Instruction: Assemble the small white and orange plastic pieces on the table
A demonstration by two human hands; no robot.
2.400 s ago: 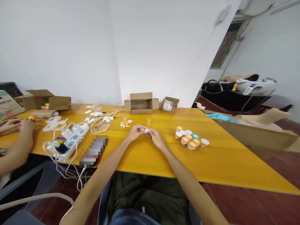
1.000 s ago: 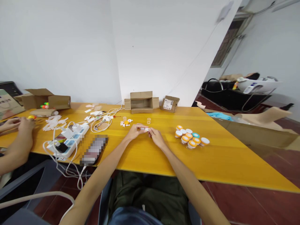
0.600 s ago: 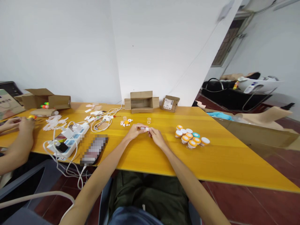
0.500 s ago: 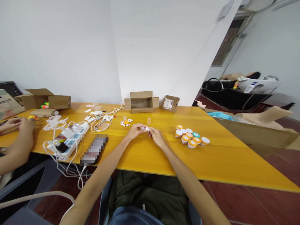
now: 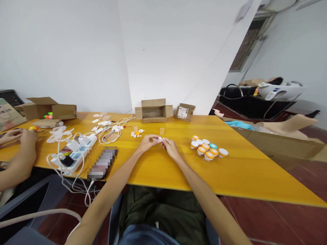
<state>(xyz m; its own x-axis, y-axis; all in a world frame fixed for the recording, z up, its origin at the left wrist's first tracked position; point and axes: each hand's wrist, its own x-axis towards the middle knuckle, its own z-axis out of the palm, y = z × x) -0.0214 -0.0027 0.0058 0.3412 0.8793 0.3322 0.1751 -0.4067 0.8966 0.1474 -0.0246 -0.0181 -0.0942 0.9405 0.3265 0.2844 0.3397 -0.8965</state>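
left hand [image 5: 146, 143], right hand [image 5: 170, 148]: pinching a white piece [image 5: 159, 139] between them over the bench [image 5: 163, 170].
white piece: could drop if the pinch slackens.
clear cup [image 5: 162, 131]: could tip if nudged.

Left hand [image 5: 146, 143] and right hand [image 5: 170, 148]: bare, with slim fingers. Left forearm [image 5: 109, 190] and right forearm [image 5: 204, 194]: bare, slender, tapering toward the wrist; uncovered along the full visible length. Trousers [image 5: 166, 209]: dark olive green, loose cut, soft fabric with broad folds across the lap. Top [image 5: 149, 235]: blue, darker and lighter in patches, with a rounded visible edge. Tab [image 5: 157, 225]: whitish, narrow, located at that edge; too small to identify.
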